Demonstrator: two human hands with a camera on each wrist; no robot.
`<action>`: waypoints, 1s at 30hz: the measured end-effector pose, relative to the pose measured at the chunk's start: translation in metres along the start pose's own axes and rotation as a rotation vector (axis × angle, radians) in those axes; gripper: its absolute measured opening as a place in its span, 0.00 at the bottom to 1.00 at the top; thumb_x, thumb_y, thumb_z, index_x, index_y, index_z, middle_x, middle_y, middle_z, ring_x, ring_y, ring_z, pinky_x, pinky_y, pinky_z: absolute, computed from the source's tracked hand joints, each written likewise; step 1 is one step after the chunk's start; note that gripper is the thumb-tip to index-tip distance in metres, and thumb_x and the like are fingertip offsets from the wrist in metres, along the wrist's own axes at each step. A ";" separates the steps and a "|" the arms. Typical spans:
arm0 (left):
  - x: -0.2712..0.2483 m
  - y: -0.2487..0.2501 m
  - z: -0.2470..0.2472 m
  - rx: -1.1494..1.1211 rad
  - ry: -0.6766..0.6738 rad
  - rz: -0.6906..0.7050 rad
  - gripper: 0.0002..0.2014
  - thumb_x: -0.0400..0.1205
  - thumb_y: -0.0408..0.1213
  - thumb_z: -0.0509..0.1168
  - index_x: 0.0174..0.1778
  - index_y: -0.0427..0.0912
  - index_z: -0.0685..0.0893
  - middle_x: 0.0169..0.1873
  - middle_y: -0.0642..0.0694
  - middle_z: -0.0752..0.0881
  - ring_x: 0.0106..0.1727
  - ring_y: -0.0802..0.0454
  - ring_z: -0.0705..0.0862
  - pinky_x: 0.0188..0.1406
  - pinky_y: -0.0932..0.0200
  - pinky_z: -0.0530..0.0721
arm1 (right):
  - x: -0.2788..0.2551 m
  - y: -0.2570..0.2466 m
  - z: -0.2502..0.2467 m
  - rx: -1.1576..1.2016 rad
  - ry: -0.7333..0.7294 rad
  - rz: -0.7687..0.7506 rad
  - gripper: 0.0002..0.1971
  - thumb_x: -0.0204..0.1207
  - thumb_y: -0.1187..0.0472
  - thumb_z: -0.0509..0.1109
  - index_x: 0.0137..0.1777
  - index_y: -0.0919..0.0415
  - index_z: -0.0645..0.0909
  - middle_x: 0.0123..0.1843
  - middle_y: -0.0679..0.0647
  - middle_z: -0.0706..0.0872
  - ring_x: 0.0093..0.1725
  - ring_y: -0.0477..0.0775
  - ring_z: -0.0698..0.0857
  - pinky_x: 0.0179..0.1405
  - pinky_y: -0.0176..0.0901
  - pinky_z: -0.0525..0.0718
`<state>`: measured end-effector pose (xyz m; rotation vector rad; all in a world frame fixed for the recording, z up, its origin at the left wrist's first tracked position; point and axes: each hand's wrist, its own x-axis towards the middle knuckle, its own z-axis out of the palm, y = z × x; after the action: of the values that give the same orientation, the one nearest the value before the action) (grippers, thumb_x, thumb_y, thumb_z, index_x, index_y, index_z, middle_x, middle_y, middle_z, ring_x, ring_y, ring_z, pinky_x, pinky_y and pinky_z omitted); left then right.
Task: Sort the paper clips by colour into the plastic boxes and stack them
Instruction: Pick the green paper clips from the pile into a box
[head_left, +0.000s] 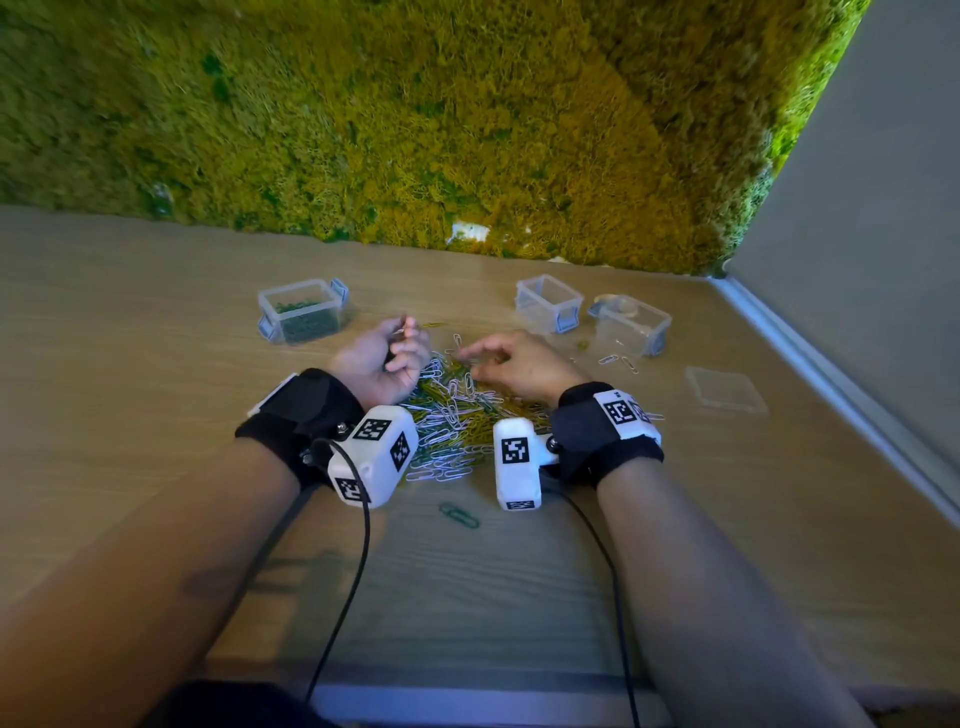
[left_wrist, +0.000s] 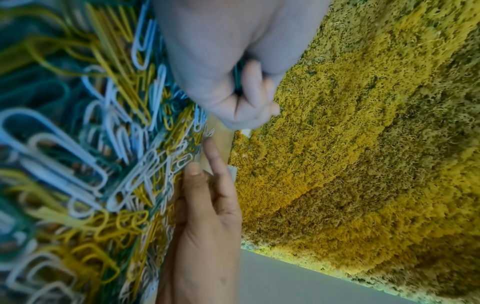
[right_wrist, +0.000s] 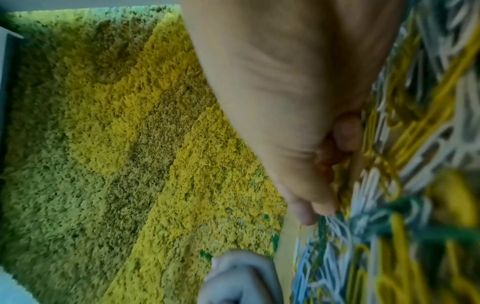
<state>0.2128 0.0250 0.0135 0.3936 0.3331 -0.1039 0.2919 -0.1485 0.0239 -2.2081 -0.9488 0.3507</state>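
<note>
A heap of white, yellow and green paper clips (head_left: 452, 410) lies on the wooden table between my hands. My left hand (head_left: 387, 353) rests at the heap's left edge, palm up, with its fingers curled round a few green clips (left_wrist: 237, 79). My right hand (head_left: 498, 358) reaches into the heap from the right. Its index finger and thumb are stretched out and slightly apart, their tips (right_wrist: 315, 214) touching clips near a green one (right_wrist: 322, 226). A clear box (head_left: 304, 312) at the back left holds green clips. Two more clear boxes, one (head_left: 548, 301) empty and one (head_left: 631, 322) nearly empty, stand at the back right.
A clear lid (head_left: 724, 388) lies flat to the right. Loose white clips (head_left: 618, 361) lie by the right boxes. A pair of green clips (head_left: 460, 516) sits alone in front of the heap. A moss wall (head_left: 415, 130) rises behind the table, a grey wall on the right.
</note>
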 end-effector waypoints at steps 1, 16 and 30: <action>-0.001 0.000 0.000 0.001 -0.006 -0.010 0.22 0.88 0.44 0.53 0.28 0.40 0.75 0.21 0.51 0.71 0.12 0.59 0.68 0.06 0.65 0.61 | 0.002 0.001 0.002 -0.042 -0.005 -0.018 0.14 0.79 0.62 0.69 0.64 0.53 0.84 0.35 0.38 0.78 0.26 0.32 0.74 0.21 0.19 0.68; -0.008 -0.003 0.004 0.025 0.005 -0.004 0.23 0.85 0.43 0.54 0.24 0.40 0.74 0.17 0.52 0.69 0.11 0.60 0.66 0.07 0.65 0.61 | 0.005 -0.004 0.006 0.664 0.052 0.220 0.06 0.80 0.63 0.63 0.49 0.64 0.80 0.32 0.50 0.79 0.23 0.44 0.71 0.16 0.32 0.66; -0.007 -0.005 0.005 0.042 0.026 0.065 0.18 0.87 0.40 0.53 0.29 0.42 0.71 0.18 0.52 0.70 0.12 0.60 0.67 0.06 0.66 0.61 | 0.004 -0.012 0.009 -0.059 0.001 0.149 0.07 0.72 0.60 0.70 0.37 0.63 0.85 0.31 0.59 0.80 0.29 0.51 0.73 0.30 0.41 0.71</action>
<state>0.2063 0.0185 0.0182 0.4475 0.3443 -0.0423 0.2841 -0.1356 0.0256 -2.3389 -0.8056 0.3940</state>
